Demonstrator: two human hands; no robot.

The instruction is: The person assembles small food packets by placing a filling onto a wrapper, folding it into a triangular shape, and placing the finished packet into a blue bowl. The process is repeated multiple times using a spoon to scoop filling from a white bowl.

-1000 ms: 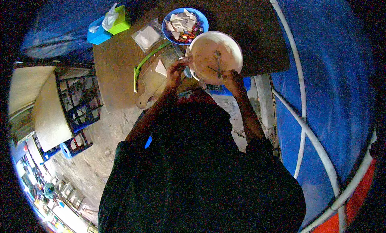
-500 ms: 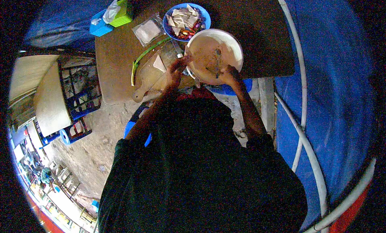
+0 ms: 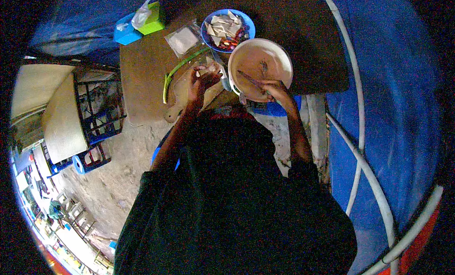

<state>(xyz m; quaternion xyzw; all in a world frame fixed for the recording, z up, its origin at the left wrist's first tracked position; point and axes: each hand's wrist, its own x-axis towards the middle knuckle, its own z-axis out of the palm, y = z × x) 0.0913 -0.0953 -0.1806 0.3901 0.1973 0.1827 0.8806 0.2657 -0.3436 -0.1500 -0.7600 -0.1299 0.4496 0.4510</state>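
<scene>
Right hand (image 3: 276, 91): grip closed round slim dark utensil (image 3: 247, 78) over wide white round bowl (image 3: 284, 61), pinkish-brown mixture (image 3: 249, 61) inside. Left hand (image 3: 204, 79): fingers curled at thin pale piece (image 3: 204, 70) above pale wooden cutting board (image 3: 181, 102); could not tell whether grip closed on it. Long green stalk (image 3: 177, 68) lay along board. Beyond, round blue bowl (image 3: 205, 39) held pale triangular sheets (image 3: 225, 27), red and purple pieces (image 3: 233, 42). Left, clear packet (image 3: 182, 40) held pale sheets. Farther left: blue basket (image 3: 128, 34), lime-green basket (image 3: 154, 22), both with whitish plastic (image 3: 141, 15).
</scene>
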